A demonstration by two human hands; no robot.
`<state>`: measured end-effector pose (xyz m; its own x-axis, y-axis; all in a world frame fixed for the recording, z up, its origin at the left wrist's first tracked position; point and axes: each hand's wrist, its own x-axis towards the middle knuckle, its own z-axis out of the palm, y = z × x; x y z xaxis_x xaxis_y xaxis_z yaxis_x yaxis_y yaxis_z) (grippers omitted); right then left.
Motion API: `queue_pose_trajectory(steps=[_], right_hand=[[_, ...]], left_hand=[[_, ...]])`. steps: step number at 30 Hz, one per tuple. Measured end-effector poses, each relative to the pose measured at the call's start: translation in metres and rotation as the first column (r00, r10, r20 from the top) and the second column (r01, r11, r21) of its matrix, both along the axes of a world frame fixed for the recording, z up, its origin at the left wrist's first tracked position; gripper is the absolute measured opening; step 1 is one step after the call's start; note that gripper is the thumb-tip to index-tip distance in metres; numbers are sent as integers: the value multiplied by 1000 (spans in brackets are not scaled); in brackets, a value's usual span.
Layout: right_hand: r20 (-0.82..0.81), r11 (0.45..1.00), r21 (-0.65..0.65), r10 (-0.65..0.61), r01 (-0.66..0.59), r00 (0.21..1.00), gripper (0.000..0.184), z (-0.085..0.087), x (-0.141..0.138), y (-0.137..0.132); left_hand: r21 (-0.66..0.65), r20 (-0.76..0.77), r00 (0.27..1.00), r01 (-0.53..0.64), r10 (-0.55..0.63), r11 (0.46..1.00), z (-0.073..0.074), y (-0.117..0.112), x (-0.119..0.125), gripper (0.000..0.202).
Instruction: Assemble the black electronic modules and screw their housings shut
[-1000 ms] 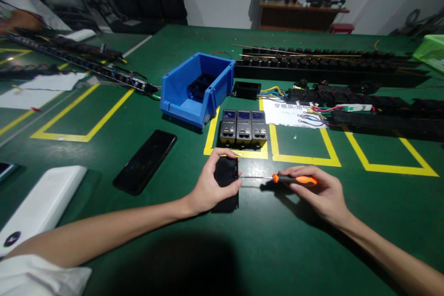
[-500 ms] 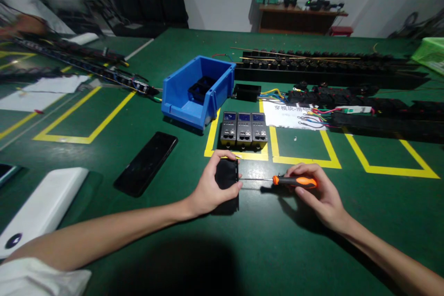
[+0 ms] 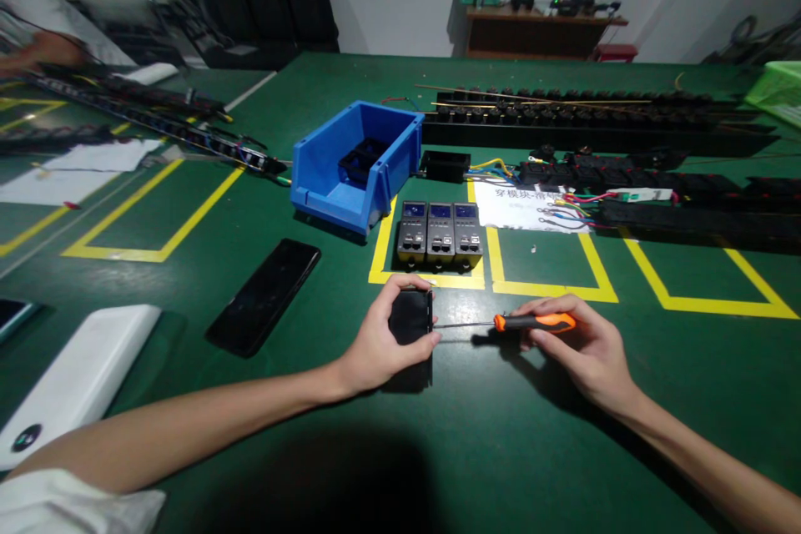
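Note:
Near the middle of the green table, my left hand (image 3: pixel 375 342) is closed around a black box-shaped module (image 3: pixel 410 319), thumb at its near side and fingers over the far side. My right hand (image 3: pixel 585 350) grips a screwdriver (image 3: pixel 538 323) with an orange and black handle, held level. Its thin shaft points left, and the tip meets the module's right face; the exact contact point is too small to make out. Just beyond the module stand three grey modules (image 3: pixel 440 234) in a row, with small screens and ports.
A blue bin (image 3: pixel 331 198) with black parts inside stands behind. Left lie a black phone (image 3: pixel 263 296) and a white power bank (image 3: pixel 81 375). Black rails with wires (image 3: pixel 626 175) and a printed sheet (image 3: pixel 519 207) are at right. A co-worker's arm (image 3: pixel 50 50) shows far left.
Hardly anything differs. The screwdriver's handle has turned slightly in my right hand, and both hands keep nearly the same place with the tip at the module.

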<state>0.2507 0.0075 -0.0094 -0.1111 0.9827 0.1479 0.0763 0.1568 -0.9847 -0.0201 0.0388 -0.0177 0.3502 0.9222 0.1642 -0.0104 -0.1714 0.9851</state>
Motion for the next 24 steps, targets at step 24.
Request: queue_pose_trajectory(steps=[24], right_hand=[[-18,988,-151,-8,5,1000,18,2,-2,-5]], left_hand=[[3,-91,995,-41,41,999,7,-3,1,46]])
